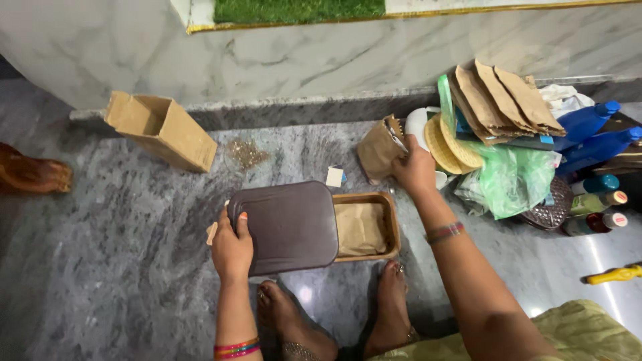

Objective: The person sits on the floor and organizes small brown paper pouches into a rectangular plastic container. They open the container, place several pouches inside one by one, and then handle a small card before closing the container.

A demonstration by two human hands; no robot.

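Basically, the left hand (231,249) is holding the dark brown lid (287,226) by its near-left corner, thumb on top and fingers curled under the edge, clamped on it; the lid is lying slid to the left across the shallow tan container (393,227) on the grey stone floor (100,267), leaving the right part open. A flat brown paper packet (359,229) is already lying inside that open part. The right hand (414,170) is reaching forward and gripping another brown paper packet (379,150), fingers closed around its right edge, held up just off the floor beyond the container and next to a small white-and-blue tag (335,176). Judging from this, the step is moving packets while the lid is being kept aside. To do it well: keep the lid flat and pinned so it isn't tipping off the container's rim; carry the packet upright by a firm pinch, since loose grain (246,154) is already lying on the floor nearby; lay it flat over the one inside so the lid can slide shut without catching. Clutter is sitting just beside the right wrist: stacked round woven mats (449,144), a green plastic bag (511,177), more brown bags (508,100), blue bottles (588,124). Swing the elbow clear of them. An open cardboard box (160,127) is lying tipped over well to the left, out of the way. Both bare feet (391,307) are sitting close under the container's near edge.
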